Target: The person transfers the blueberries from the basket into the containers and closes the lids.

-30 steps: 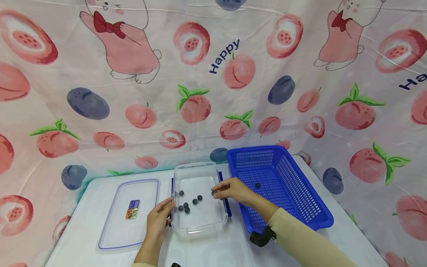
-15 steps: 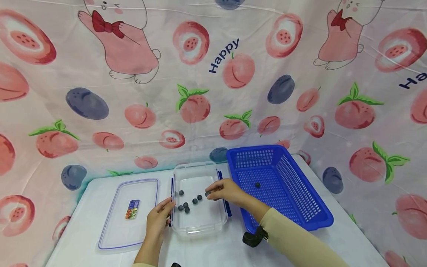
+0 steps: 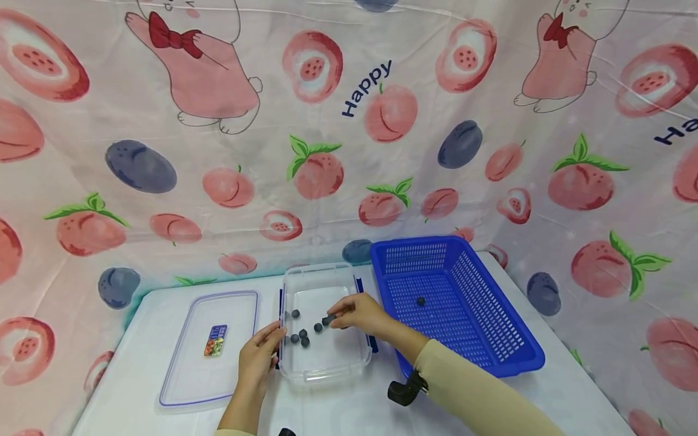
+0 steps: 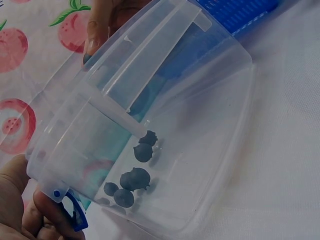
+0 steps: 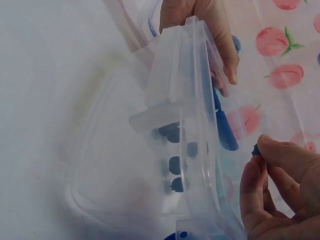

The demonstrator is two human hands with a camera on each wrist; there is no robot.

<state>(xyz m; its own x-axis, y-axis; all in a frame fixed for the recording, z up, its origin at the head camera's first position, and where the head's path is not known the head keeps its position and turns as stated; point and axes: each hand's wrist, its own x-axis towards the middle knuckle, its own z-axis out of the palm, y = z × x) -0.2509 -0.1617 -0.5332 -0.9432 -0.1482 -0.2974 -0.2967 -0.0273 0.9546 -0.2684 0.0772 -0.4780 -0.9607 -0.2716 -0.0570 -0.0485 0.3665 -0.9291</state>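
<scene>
Blueberry (image 3: 330, 319), small & dark, pinched betw. your right hand's (image 3: 360, 312) thumb and fingertips, sits just over the clear container (image 3: 327, 370) at table centre. Approx. five more berries (image 3: 305, 333) lie loose inside. Your left hand (image 3: 260, 357) curls round the container's left wall by its blue clip. Blue basket (image 3: 491, 327), w/ one berry in it, stands just right; lid (image 3: 209, 348) lies flat to the left.
</scene>
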